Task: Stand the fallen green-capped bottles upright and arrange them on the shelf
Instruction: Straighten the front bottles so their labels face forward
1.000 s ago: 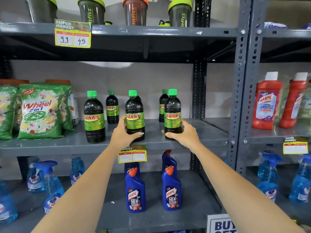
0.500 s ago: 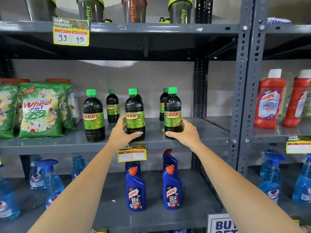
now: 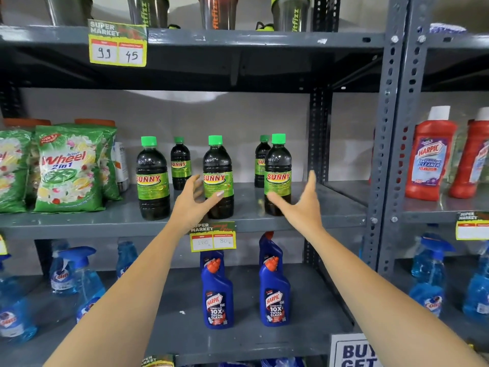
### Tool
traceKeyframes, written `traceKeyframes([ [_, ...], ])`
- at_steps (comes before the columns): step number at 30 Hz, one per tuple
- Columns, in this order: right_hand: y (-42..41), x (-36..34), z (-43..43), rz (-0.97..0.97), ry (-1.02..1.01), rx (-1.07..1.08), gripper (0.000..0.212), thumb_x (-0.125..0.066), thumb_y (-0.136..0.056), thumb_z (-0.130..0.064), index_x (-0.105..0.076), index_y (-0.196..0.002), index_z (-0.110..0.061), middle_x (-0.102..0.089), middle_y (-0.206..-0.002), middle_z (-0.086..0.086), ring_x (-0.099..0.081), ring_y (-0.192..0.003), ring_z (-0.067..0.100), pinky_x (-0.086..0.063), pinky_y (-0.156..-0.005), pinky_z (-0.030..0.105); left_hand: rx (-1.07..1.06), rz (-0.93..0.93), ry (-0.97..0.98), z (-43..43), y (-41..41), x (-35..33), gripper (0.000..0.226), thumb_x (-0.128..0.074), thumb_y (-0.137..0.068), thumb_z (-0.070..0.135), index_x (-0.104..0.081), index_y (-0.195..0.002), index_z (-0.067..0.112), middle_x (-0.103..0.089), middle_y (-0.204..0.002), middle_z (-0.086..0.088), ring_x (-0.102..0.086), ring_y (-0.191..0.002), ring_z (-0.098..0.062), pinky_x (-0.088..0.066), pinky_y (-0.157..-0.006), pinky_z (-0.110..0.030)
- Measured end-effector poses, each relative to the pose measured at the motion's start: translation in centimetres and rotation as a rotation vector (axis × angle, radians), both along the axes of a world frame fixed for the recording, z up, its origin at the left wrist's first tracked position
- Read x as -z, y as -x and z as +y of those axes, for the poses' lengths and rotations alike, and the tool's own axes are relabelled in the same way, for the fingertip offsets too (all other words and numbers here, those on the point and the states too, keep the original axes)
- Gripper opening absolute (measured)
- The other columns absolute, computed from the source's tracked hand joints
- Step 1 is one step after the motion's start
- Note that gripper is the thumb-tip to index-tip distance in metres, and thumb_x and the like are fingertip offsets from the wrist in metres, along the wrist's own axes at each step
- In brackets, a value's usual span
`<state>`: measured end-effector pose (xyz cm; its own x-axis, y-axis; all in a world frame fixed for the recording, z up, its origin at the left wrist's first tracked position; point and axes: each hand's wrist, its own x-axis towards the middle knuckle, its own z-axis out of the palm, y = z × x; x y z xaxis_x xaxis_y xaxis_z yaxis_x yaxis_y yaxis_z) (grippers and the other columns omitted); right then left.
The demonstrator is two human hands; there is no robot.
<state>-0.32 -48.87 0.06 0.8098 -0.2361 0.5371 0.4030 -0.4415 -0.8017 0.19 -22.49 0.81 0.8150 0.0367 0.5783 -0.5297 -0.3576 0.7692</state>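
A grey metal shelf point(image 3: 79, 221) holds, at the nine o'clock edge, green Wheel detergent bags point(image 3: 70, 168). Next come five upright green-capped Sunny bottles: three in a front row, the left front bottle point(image 3: 152, 178), the middle front bottle point(image 3: 218, 178) and the right front bottle point(image 3: 277, 176), with two smaller-looking ones behind, the left rear bottle point(image 3: 180, 166) and the right rear bottle point(image 3: 260, 161). The left hand point(image 3: 194, 205) is spread wide, fingers apart, just at the middle front bottle's eight o'clock side, gripping nothing. The right hand point(image 3: 300, 205) is likewise spread wide at the right front bottle's four o'clock side, gripping nothing. At three o'clock stand red Harpic bathroom cleaner bottles point(image 3: 430, 154).
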Motion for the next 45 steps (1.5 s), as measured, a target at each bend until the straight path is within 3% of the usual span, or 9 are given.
traceKeyframes([
  [5,1.7,-0.3,3.3,-0.682,0.138,0.277,0.043,-0.064,-0.088,-0.024,-0.055,-0.125,-0.007,-0.059,-0.116,0.006,-0.052,-0.109,0.018,-0.036,-0.094,0.014,-0.463,-0.588,0.073,3.1,3.0,-1.0,0.030,-0.064,-0.088,0.028,-0.056,-0.116,0.020,-0.061,-0.108,0.002,-0.058,-0.095,-0.013,-0.050,-0.081,-0.034],
  [7,1.9,-1.5,6.5,-0.720,0.202,0.189,0.025,-0.061,-0.087,-0.019,-0.062,-0.109,-0.008,-0.061,-0.097,0.002,-0.056,-0.088,0.012,-0.048,-0.080,0.024,-0.604,-0.605,0.106,6.2,3.2,-1.3,0.035,-0.062,-0.088,0.035,-0.051,-0.118,0.018,-0.056,-0.112,-0.002,-0.055,-0.099,-0.019,-0.047,-0.085,-0.036],
  [9,1.6,-2.2,9.7,-0.550,0.251,0.066,0.031,-0.062,-0.085,-0.028,-0.060,-0.112,-0.012,-0.059,-0.097,-0.001,-0.057,-0.088,0.011,-0.052,-0.078,0.036,-0.608,-0.467,0.129,9.6,2.5,-0.8,0.049,-0.055,-0.091,0.047,-0.044,-0.127,0.016,-0.051,-0.122,-0.005,-0.052,-0.108,-0.021,-0.044,-0.093,-0.041],
  [12,0.3,-2.0,12.8,-0.060,0.163,-0.089,0.075,-0.075,-0.075,-0.045,-0.043,-0.137,-0.018,-0.054,-0.128,-0.001,-0.052,-0.118,0.017,-0.045,-0.097,0.037,-0.311,-0.105,0.127,13.2,1.6,0.3,0.089,-0.052,-0.079,0.073,-0.024,-0.144,0.018,-0.044,-0.137,-0.005,-0.047,-0.122,-0.022,-0.039,-0.104,-0.046],
  [14,-0.6,-1.2,13.6,0.131,0.125,-0.152,0.086,-0.082,-0.064,-0.052,-0.043,-0.134,-0.021,-0.058,-0.127,-0.003,-0.055,-0.120,0.019,-0.045,-0.092,0.034,-0.213,0.070,-0.082,13.7,1.5,1.0,0.105,-0.066,-0.067,0.072,-0.021,-0.146,0.020,-0.048,-0.134,0.002,-0.049,-0.119,-0.019,-0.040,-0.101,-0.043],
  [17,-1.5,-0.1,14.2,0.133,0.204,-0.056,0.077,-0.086,-0.059,-0.051,-0.050,-0.122,-0.023,-0.065,-0.117,-0.004,-0.061,-0.110,0.019,-0.048,-0.086,0.032,-0.328,0.028,-0.367,13.8,0.7,1.9,0.079,-0.077,-0.064,0.061,-0.047,-0.128,0.026,-0.064,-0.114,0.008,-0.058,-0.098,-0.014,-0.047,-0.077,-0.032],
  [20,-1.3,-0.3,14.2,0.113,0.191,-0.019,0.075,-0.087,-0.057,-0.049,-0.054,-0.120,-0.026,-0.066,-0.115,-0.005,-0.062,-0.106,0.017,-0.049,-0.088,0.034,-0.375,-0.035,-0.353,13.9,0.5,2.0,0.067,-0.077,-0.065,0.060,-0.056,-0.119,0.026,-0.069,-0.107,0.006,-0.060,-0.088,-0.012,-0.043,-0.066,-0.028],
  [29,-0.5,-0.7,14.6,0.128,0.205,-0.018,0.068,-0.087,-0.059,-0.050,-0.055,-0.115,-0.029,-0.061,-0.100,-0.014,-0.058,-0.093,0.010,-0.048,-0.084,0.031,-0.397,-0.125,-0.373,14.2,0.3,2.3,0.066,-0.073,-0.064,0.066,-0.058,-0.116,0.028,-0.072,-0.099,0.008,-0.064,-0.089,-0.014,-0.052,-0.069,-0.032],
  [45,-0.3,-0.8,15.0,0.157,0.226,-0.075,0.060,-0.085,-0.058,-0.054,-0.055,-0.107,-0.036,-0.068,-0.109,-0.010,-0.064,-0.100,0.015,-0.052,-0.090,0.041,-0.411,-0.117,-0.409,14.0,0.4,2.1,0.062,-0.074,-0.065,0.065,-0.059,-0.114,0.030,-0.072,-0.100,0.008,-0.065,-0.089,-0.015,-0.051,-0.068,-0.031],
])
